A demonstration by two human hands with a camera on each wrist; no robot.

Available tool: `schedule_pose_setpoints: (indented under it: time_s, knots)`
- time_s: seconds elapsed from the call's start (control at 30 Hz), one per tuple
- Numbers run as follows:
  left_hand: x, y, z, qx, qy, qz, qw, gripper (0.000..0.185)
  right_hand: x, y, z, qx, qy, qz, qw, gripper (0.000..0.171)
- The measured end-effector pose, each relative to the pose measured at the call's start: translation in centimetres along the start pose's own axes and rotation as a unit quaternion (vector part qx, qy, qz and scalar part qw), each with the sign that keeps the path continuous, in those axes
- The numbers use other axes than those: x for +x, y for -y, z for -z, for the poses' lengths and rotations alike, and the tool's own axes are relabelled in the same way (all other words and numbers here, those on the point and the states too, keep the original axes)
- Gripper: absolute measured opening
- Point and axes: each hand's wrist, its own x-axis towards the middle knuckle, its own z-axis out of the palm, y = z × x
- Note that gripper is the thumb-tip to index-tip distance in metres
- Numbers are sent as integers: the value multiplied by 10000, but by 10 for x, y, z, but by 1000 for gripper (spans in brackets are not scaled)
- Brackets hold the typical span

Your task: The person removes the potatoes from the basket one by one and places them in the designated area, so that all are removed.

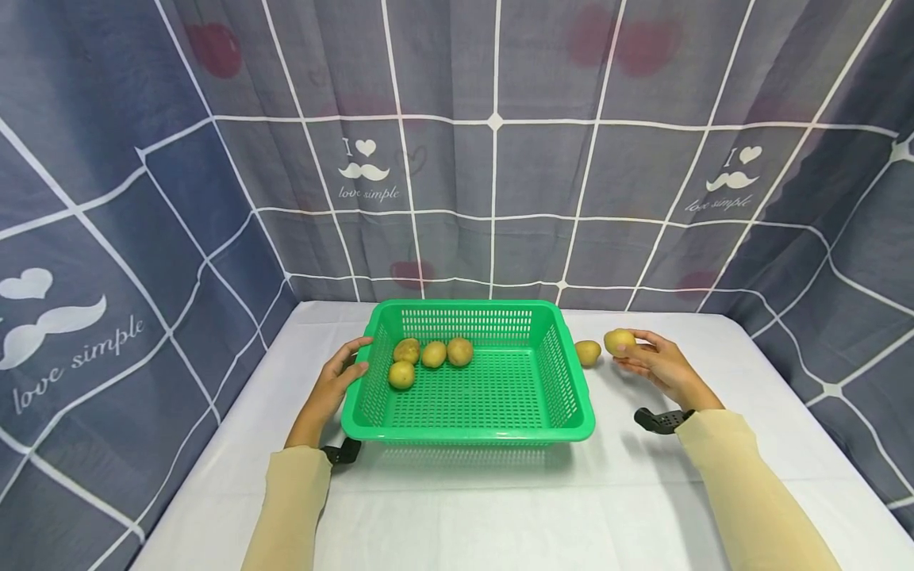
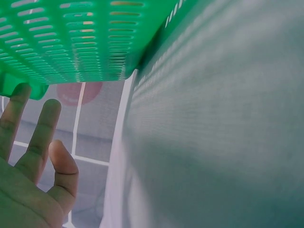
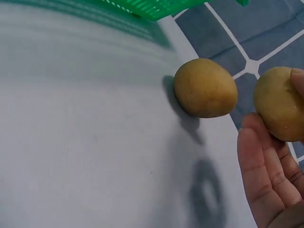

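My right hand point(image 1: 660, 366) pinches a yellow potato point(image 1: 618, 342) between thumb and fingers, above the white table, right of the green basket point(image 1: 467, 434). A second potato point(image 3: 205, 88) lies on the table between that hand and the basket. Several potatoes point(image 1: 433, 354) sit together in the basket's left part. At the basket's left rim is my left hand point(image 1: 341, 377), its thumb and forefinger touching the rim. Seen from the left wrist, the other fingers point(image 2: 40, 133) of this hand are loosely extended beneath the rim, beside the slotted wall.
A white cloth covers the table point(image 1: 443, 515). Grey-blue checked curtains point(image 1: 457, 174) hang behind it and along both sides. Black straps with small devices are on both wrists, below the beige sleeves point(image 1: 743, 484).
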Motion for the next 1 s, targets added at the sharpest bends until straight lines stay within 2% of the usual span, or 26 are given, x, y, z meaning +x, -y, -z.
schedule_pose_setpoints:
  time_s: [0.17, 0.37, 0.87, 1.0]
  knots:
    - [0, 0, 0, 23, 4, -19, 10000, 51, 1, -5, 5, -192, -225, -231, 9993, 36]
    - [0, 0, 0, 42, 0, -16, 10000, 51, 4, -15, 11, -1017, -497, -262, 9932, 60]
    - [1, -1, -1, 9, -25, 28, 10000, 52, 9, -27, 14, -1361, -722, -170, 9879, 63]
    - [1, -1, -1, -3, -35, 40, 10000, 52, 9, -29, 13, -1802, -771, -97, 9806, 66]
